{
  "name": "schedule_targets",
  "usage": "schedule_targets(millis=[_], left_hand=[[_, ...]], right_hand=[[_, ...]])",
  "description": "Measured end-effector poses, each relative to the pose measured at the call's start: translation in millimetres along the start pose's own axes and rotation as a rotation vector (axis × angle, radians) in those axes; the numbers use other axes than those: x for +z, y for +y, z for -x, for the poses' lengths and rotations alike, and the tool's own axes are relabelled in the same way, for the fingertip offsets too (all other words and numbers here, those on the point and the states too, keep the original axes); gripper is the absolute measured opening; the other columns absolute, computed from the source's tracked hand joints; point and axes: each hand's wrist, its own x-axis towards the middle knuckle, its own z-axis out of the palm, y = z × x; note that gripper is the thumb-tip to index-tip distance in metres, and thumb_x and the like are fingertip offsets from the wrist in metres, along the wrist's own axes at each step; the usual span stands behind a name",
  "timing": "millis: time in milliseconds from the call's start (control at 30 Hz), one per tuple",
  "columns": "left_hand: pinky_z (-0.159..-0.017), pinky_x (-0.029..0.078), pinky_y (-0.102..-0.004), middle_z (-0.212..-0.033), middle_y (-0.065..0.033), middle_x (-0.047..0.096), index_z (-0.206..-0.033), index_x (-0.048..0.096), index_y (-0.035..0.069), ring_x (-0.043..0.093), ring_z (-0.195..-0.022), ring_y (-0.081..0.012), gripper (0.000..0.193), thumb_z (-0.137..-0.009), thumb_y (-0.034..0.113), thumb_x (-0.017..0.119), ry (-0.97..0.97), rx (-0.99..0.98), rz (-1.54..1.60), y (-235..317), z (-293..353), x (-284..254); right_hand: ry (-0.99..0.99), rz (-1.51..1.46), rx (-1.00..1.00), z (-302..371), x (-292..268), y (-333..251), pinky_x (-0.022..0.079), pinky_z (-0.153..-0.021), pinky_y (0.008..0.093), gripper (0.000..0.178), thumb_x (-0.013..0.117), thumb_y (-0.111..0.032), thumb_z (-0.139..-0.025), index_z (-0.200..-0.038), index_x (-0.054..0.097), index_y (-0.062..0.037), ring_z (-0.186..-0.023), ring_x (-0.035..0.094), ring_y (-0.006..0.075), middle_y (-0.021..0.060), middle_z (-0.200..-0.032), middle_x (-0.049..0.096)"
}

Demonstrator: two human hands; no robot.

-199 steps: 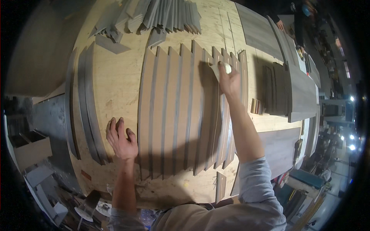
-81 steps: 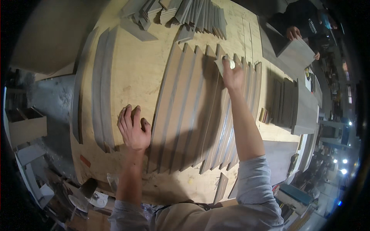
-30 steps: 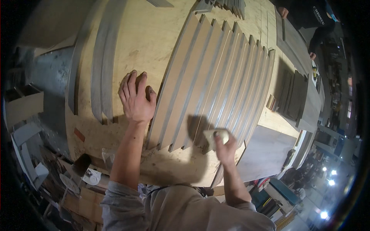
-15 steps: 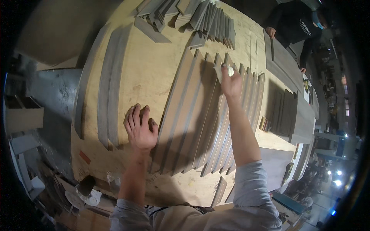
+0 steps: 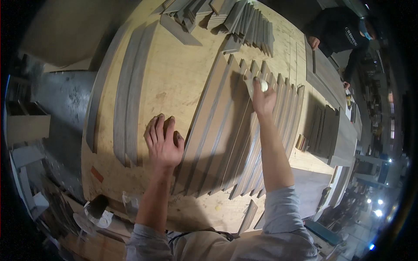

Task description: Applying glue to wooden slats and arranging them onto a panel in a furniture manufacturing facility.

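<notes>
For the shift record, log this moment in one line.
left hand: beside boards | right hand: holding pale object over boards | co-worker: at grey panels, upper right

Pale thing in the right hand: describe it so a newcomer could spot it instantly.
On the wooden table, find the slanted row of long brown strips. Over its far end, the right hand grips a small object, partly hidden by that grip. Its whitish colour sets it apart from the brown strips beneath.
</notes>
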Motion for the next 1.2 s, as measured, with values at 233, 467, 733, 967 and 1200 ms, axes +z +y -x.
schedule_targets(millis=[233,467,733,967,1200], left_hand=[[-0.119,0.026,-0.0542,-0.149,-0.0159,0.043,-0.14,0.055,0.01,0.036,-0.142,-0.0359,0.052,-0.089,0.02,0.059,-0.039,-0.021,-0.025,-0.9,3.9,2.9],[-0.12,0.025,-0.0546,-0.149,-0.0159,0.042,-0.141,0.053,0.01,0.035,-0.142,-0.0358,0.051,-0.092,0.02,0.057,-0.055,-0.021,-0.012,-0.5,4.7,6.0],[-0.12,0.025,-0.054,-0.149,-0.0148,0.041,-0.142,0.052,0.011,0.033,-0.143,-0.0348,0.05,-0.093,0.023,0.057,-0.072,-0.014,-0.048,-4.2,6.3,7.9],[-0.12,0.023,-0.054,-0.15,-0.015,0.039,-0.143,0.051,0.011,0.032,-0.144,-0.0344,0.052,-0.092,0.023,0.058,-0.102,-0.026,-0.041,-4.2,7.5,8.1],[-0.12,0.023,-0.0537,-0.15,-0.0152,0.04,-0.143,0.051,0.012,0.032,-0.144,-0.034,0.054,-0.091,0.024,0.059,-0.097,-0.03,-0.033,-4.8,6.0,8.5]], right_hand=[[-0.137,-0.008,0.066,95.5,-29.3,-3.3,0.05,-0.065,0.0333,0.039,0.069,-0.031,-0.095,-0.098,0.069,0.0075,-0.071,0.061,0.0147,0.011,-0.076,0.067],[-0.267,0.032,0.223,181.6,-59.0,1.2,0.052,-0.065,0.0319,0.036,0.069,-0.031,-0.095,-0.1,0.071,0.0043,-0.07,0.062,0.0139,0.0097,-0.078,0.07],[-0.466,0.095,0.27,271.7,-75.3,23.4,0.057,-0.069,0.0357,0.045,0.069,-0.036,-0.094,-0.107,0.07,0.0072,-0.075,0.074,0.022,0.0204,-0.079,0.073],[-0.589,0.103,0.248,320.7,-87.2,19.2,0.055,-0.064,0.032,0.036,0.072,-0.027,-0.093,-0.106,0.068,0.0071,-0.071,0.072,0.0194,0.0168,-0.079,0.073],[-0.557,-0.054,0.15,304.5,-94.6,19.6,0.054,-0.058,0.0309,0.03,0.071,-0.025,-0.094,-0.103,0.07,0.004,-0.063,0.068,0.0157,0.0121,-0.075,0.072]])
